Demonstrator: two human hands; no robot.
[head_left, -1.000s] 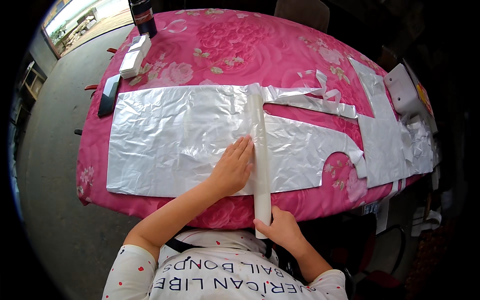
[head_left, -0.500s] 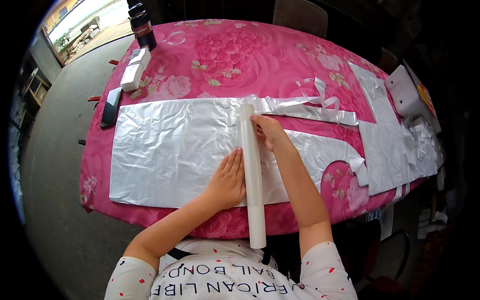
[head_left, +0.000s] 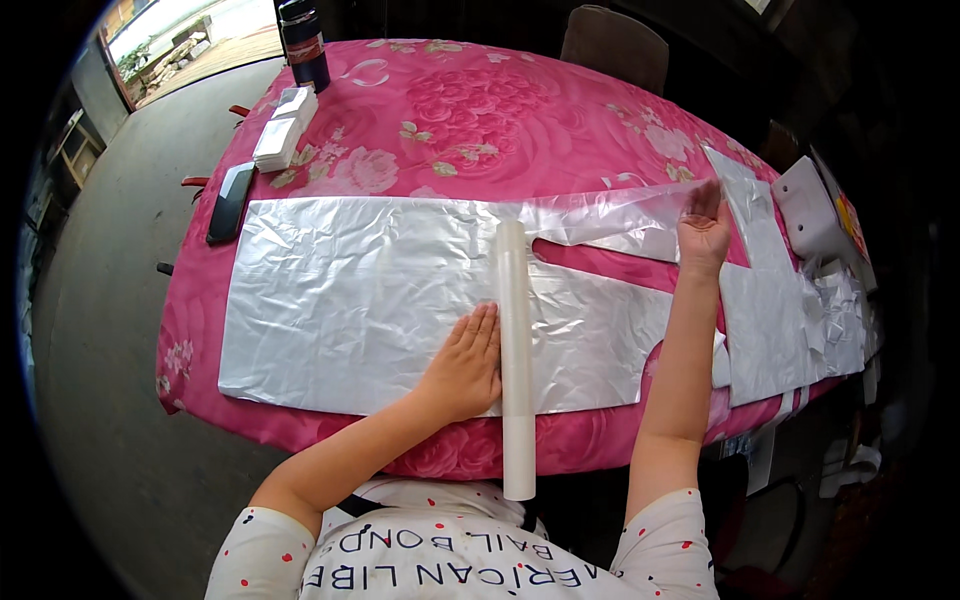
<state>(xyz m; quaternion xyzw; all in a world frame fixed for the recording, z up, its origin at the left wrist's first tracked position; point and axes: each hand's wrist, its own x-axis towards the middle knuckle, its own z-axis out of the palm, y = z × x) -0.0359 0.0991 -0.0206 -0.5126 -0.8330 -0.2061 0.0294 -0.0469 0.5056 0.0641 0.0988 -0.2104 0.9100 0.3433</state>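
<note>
Head view looks down on a tabletop [head_left: 480, 110] under a pink flowered cloth. A silver sheet [head_left: 340, 300] lies flat across its near half, with a white roll [head_left: 515, 350] lying across the sheet, its near end past the table edge. The left hand [head_left: 465, 365] presses flat and open on the sheet, touching the roll's left side. The right hand [head_left: 703, 228] reaches far right, fingers spread open on a narrow strip of the sheet [head_left: 620, 215], gripping nothing.
</note>
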